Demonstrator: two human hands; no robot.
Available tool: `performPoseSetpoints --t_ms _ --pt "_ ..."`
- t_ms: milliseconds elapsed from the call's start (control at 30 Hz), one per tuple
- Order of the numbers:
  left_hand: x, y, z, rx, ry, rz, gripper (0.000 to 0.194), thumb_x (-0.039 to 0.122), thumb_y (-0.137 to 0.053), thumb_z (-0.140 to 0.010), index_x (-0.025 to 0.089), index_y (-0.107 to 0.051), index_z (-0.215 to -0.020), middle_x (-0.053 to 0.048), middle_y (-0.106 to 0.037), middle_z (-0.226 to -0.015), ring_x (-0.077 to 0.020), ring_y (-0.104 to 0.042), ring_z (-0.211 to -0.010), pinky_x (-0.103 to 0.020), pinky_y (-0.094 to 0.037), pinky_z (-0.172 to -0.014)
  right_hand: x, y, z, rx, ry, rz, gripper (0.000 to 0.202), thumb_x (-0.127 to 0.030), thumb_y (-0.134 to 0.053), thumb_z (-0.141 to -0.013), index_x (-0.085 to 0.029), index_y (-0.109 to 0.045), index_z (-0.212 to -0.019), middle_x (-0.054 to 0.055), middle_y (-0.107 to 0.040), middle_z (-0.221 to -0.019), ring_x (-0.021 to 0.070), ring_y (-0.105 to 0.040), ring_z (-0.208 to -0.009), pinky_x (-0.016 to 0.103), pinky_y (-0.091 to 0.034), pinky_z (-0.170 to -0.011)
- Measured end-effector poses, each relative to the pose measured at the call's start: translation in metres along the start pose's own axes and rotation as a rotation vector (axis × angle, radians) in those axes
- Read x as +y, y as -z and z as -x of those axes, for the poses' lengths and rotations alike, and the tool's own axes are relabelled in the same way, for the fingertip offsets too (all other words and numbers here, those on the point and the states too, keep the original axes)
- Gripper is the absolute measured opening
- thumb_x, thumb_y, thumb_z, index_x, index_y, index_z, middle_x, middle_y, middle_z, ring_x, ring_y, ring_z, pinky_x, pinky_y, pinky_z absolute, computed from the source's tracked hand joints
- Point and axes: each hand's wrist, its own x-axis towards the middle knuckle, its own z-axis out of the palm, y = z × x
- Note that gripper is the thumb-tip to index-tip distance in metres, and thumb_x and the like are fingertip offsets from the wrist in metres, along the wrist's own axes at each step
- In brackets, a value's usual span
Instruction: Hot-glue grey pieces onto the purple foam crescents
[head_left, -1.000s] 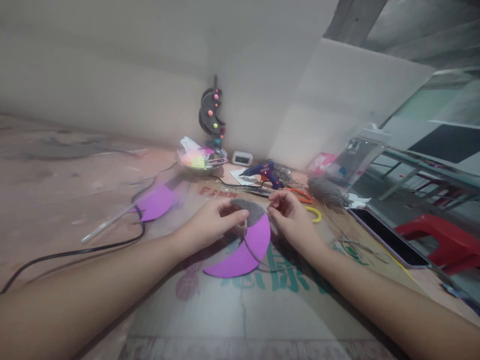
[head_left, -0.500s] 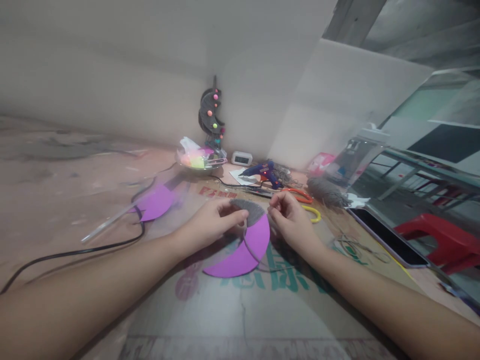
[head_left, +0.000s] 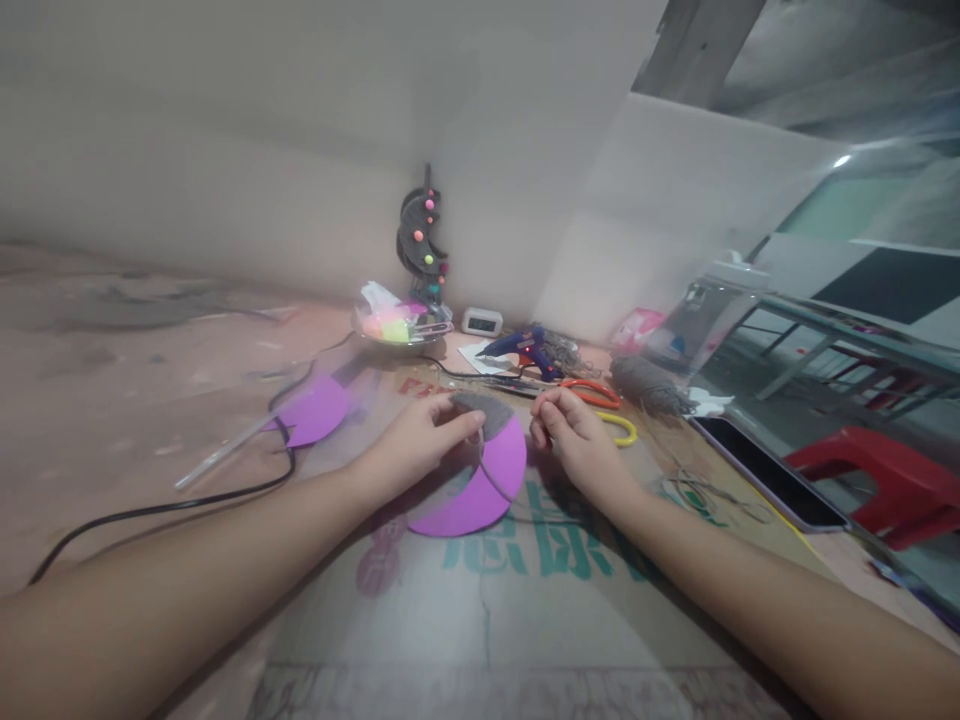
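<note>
A purple crescent (head_left: 491, 490), its upper part wrapped in grey yarn (head_left: 491, 412), is pinched between the thumb and fingers of my left hand (head_left: 439, 430). From under that thumb a loose strand curves down over the purple face and runs off to the right. My right hand (head_left: 566, 430) is closed just right of the crescent, apart from it, with thumb and fingertips together. Whatever lies between those fingertips is too small or hidden to make out. Cardboard with green and red print (head_left: 480, 620) lies beneath both hands.
Behind are a bowl of craft bits (head_left: 401, 330), a decorated grey crescent stand (head_left: 421, 235), a small clock (head_left: 482, 321) and a blue glue gun (head_left: 525, 350). Scissors (head_left: 592, 392), a yarn ball (head_left: 649, 385) and a phone (head_left: 765, 470) lie right; a purple cutout (head_left: 319, 408) and black cable (head_left: 161, 508) left.
The crescent has shifted slightly left and up with my left hand, and its lower tip looks foreshortened. My right hand has moved slightly left, its fingers more curled. The view has shifted a little.
</note>
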Motion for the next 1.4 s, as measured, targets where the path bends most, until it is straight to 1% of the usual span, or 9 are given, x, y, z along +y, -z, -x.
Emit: performPoseSetpoints --t_ms 167,300,367,467,800,967,1133,1233,1400 --pt "0.002 -0.002 0.003 0.009 0.005 0.012 0.030 0.043 -0.060 -0.079 0.014 -0.055 -0.074 0.002 -0.055 -0.059 -0.0069 -0.044 -0.047 -0.018 -0.028 -0.041 -0.005 0.000 0.001 0.017 -0.035 0.069 0.027 -0.040 -0.045 -0.091 -0.021 -0.048 -0.072 -0.003 -0.051 -0.056 0.0117 -0.045 -0.050 0.025 -0.035 -0.049" --pt "-0.002 -0.001 0.002 0.007 -0.012 0.001 0.033 0.046 -0.060 -0.078 0.013 -0.056 -0.075 0.000 -0.057 -0.061 -0.0098 -0.050 -0.053 -0.019 -0.032 -0.044 -0.002 -0.001 -0.001 0.083 0.025 0.004 0.006 -0.025 -0.055 -0.079 -0.021 -0.052 -0.082 -0.002 -0.059 -0.068 0.0147 -0.056 -0.066 0.028 -0.044 -0.063" --pt "-0.003 -0.001 0.002 0.006 -0.018 -0.004 0.034 0.047 -0.060 -0.078 0.013 -0.056 -0.073 0.000 -0.056 -0.060 -0.0099 -0.050 -0.053 -0.020 -0.033 -0.046 0.000 0.000 -0.003 0.102 0.071 0.002 0.009 -0.019 -0.055 -0.076 -0.021 -0.051 -0.084 -0.001 -0.059 -0.075 0.0154 -0.057 -0.073 0.031 -0.045 -0.071" --pt "-0.002 0.000 0.002 0.004 -0.030 0.002 0.033 0.046 -0.060 -0.078 0.013 -0.056 -0.073 0.001 -0.056 -0.061 -0.0090 -0.049 -0.052 -0.019 -0.033 -0.046 0.004 0.000 -0.004 0.105 0.084 0.032 0.016 -0.018 -0.055 -0.075 -0.021 -0.052 -0.090 0.001 -0.057 -0.081 0.0159 -0.055 -0.076 0.031 -0.045 -0.074" --pt "0.000 -0.002 0.004 0.002 -0.057 0.034 0.031 0.044 -0.062 -0.079 0.014 -0.058 -0.078 0.003 -0.055 -0.060 -0.0072 -0.045 -0.049 -0.018 -0.031 -0.044 0.008 0.001 -0.003 0.074 0.108 0.159 0.022 -0.013 -0.049 -0.077 -0.021 -0.052 -0.097 -0.002 -0.048 -0.079 0.0152 -0.049 -0.072 0.029 -0.039 -0.069" --pt "0.007 -0.003 0.006 0.058 -0.062 0.004 0.027 0.040 -0.062 -0.080 0.014 -0.059 -0.076 0.003 -0.054 -0.059 -0.0073 -0.047 -0.049 -0.019 -0.033 -0.044 0.008 0.001 -0.004 0.088 0.105 0.131 0.022 -0.013 -0.051 -0.075 -0.020 -0.051 -0.096 -0.001 -0.048 -0.080 0.0155 -0.048 -0.075 0.030 -0.039 -0.072" --pt "0.009 -0.003 0.006 0.095 -0.094 -0.055 0.025 0.037 -0.062 -0.079 0.013 -0.060 -0.072 0.003 -0.056 -0.058 -0.0077 -0.047 -0.048 -0.019 -0.036 -0.045 0.008 0.001 -0.003 0.092 0.087 0.138 0.022 -0.010 -0.050 -0.071 -0.020 -0.050 -0.091 -0.004 -0.042 -0.074 0.0127 -0.044 -0.067 0.027 -0.036 -0.063" --pt "0.009 -0.003 0.006 0.096 -0.085 -0.045 0.024 0.036 -0.062 -0.080 0.014 -0.060 -0.071 0.004 -0.053 -0.055 -0.0067 -0.043 -0.044 -0.019 -0.035 -0.044 0.004 0.002 -0.002 0.108 0.020 0.024 0.017 -0.014 -0.054 -0.073 -0.022 -0.049 -0.087 -0.007 -0.038 -0.068 0.0100 -0.040 -0.057 0.025 -0.034 -0.056" --pt "0.008 -0.004 0.007 0.098 -0.069 0.000 0.022 0.034 -0.062 -0.080 0.013 -0.061 -0.072 0.003 -0.056 -0.058 -0.0070 -0.045 -0.047 -0.019 -0.034 -0.044 -0.005 0.006 -0.004 0.037 -0.072 -0.251 0.019 -0.036 -0.064 -0.078 -0.020 -0.053 -0.080 -0.008 -0.043 -0.058 0.0080 -0.040 -0.049 0.024 -0.034 -0.052"
